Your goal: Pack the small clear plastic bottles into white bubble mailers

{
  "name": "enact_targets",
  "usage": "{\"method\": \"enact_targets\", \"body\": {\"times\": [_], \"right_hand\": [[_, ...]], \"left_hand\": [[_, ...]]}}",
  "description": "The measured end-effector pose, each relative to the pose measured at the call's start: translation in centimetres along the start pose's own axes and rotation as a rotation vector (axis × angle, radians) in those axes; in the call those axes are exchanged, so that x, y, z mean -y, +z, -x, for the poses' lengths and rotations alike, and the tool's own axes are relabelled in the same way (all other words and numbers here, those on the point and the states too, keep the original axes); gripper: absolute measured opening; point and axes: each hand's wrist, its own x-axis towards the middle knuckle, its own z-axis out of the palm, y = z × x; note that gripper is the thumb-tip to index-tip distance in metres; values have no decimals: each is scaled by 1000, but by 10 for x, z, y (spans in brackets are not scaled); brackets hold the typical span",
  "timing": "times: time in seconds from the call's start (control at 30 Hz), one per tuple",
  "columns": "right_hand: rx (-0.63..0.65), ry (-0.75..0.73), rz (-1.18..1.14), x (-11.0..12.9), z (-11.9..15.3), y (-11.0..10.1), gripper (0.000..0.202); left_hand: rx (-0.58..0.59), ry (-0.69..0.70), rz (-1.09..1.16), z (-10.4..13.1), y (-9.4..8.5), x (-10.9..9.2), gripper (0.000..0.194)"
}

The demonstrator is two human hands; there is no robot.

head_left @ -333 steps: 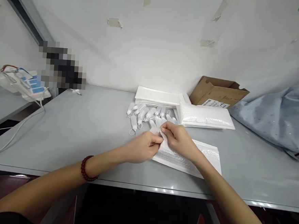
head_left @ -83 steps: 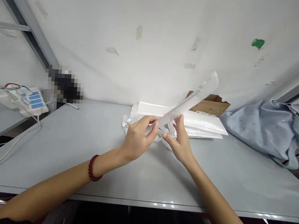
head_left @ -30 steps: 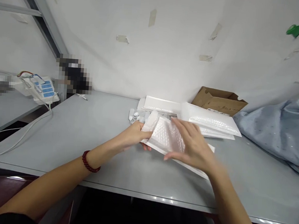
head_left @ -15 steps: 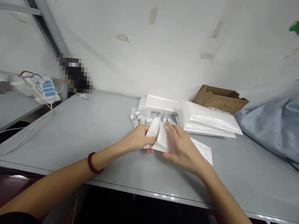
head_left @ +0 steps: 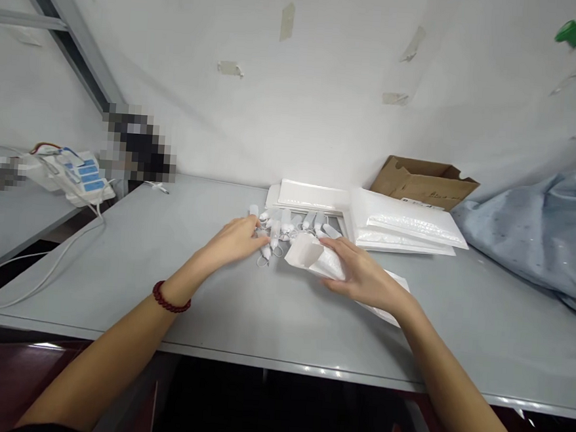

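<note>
While the right hand (head_left: 362,277) grips a white padded envelope (head_left: 331,264) between thumb and fingers, the head view shows the envelope's open mouth turned to the left, at the near right side of the small white bottles (head_left: 286,222). The left hand (head_left: 234,238) is at their left edge with bent fingers; whether these hold a bottle, I cannot tell. Farther right, a pile of envelopes (head_left: 405,227) lies before a cardboard box (head_left: 421,186).

Right fingers (head_left: 341,247) hold a mailer (head_left: 328,265) near small bottles (head_left: 275,233).
</note>
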Motion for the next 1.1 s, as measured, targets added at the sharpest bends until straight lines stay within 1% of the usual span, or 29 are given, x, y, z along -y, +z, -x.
{"method": "enact_targets", "body": {"times": [0.07, 0.13, 0.23, 0.3, 0.37, 0.43, 0.5, 0.57, 0.63, 0.7, 0.77, 0.83, 0.9, 0.93, 0.97, 1.03, 1.07, 1.1], "right_hand": [[41, -13, 5, 2, 0, 2, 62], [65, -17, 14, 3, 1, 3, 63], [73, 1, 13, 4, 1, 3, 63], [72, 24, 4, 4, 0, 3, 64], [59, 40, -11, 6, 0, 3, 64], [32, 42, -36, 9, -1, 5, 64], [-4, 45, -64, 12, -2, 7, 61], [-40, 58, -80, 15, -3, 9, 60], [-69, 72, -88, 16, -4, 12, 59], [-95, 81, -94, 17, -6, 15, 59], [-122, 80, -102, 17, -8, 17, 59], [-149, 80, -109, 16, -9, 19, 57], [-167, 88, -113, 16, -9, 19, 56], [-172, 95, -116, 16, -9, 19, 56], [-175, 101, -119, 15, -9, 18, 56], [-175, 108, -121, 15, -8, 17, 56], [-173, 110, -119, 14, -8, 17, 56], [-172, 111, -116, 14, -8, 17, 57]], "left_hand": [[6, -32, 37, -3, 7, -1, 35], [19, -65, 92, -5, 8, -3, 25], [56, -129, 224, -3, -2, -7, 19], [66, -153, 374, 0, -11, -9, 17], [51, -144, 589, 4, -18, -12, 16], [-4, -107, 807, 7, -19, -17, 17], [-68, -49, 951, 10, -15, -24, 18], [-108, 2, 1002, 12, -6, -30, 20], [-136, 30, 1019, 15, 3, -35, 21], [-190, 32, 1035, 17, 14, -39, 23], [-236, 64, 1004, 20, 22, -43, 22], [-230, 191, 865, 23, 28, -46, 18], [-237, 321, 698, 25, 29, -48, 28], [-269, 338, 645, 24, 29, -47, 33], [-320, 309, 611, 22, 27, -45, 36], [-408, 176, 538, 15, 23, -37, 35], [-414, 108, 471, 11, 21, -32, 32], [-384, 60, 384, 7, 21, -27, 27]]}}
